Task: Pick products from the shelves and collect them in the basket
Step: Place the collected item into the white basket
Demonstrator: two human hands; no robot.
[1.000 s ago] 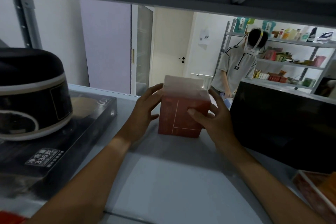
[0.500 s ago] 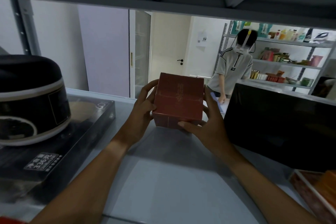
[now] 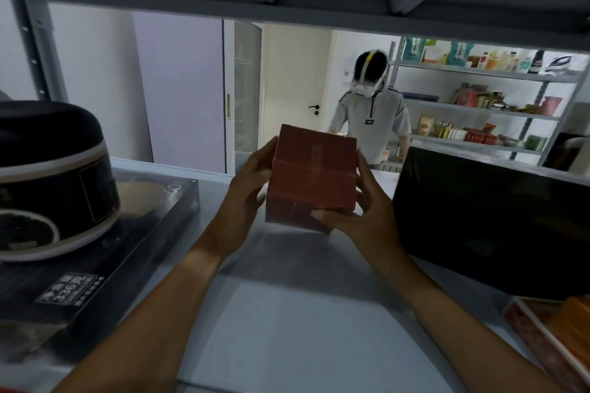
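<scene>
A dark red box (image 3: 314, 174) with faint gold lettering is lifted just above the grey shelf board (image 3: 287, 313), tilted so its top faces me. My left hand (image 3: 247, 188) grips its left side, thumb along the front edge. My right hand (image 3: 360, 217) holds its right side, with the thumb curled under the front bottom edge. No basket is in view.
A black rice cooker (image 3: 48, 179) stands on a flat black box (image 3: 105, 252) at the left. A large black box (image 3: 491, 217) fills the right, a red-orange box (image 3: 552, 338) near the right corner. The upper shelf hangs low overhead. Beyond, a person (image 3: 372, 118) stands by stocked shelves.
The red box stood upright on the shelf; both hands have lifted and tipped it toward me, and my right thumb has moved under its bottom edge.
</scene>
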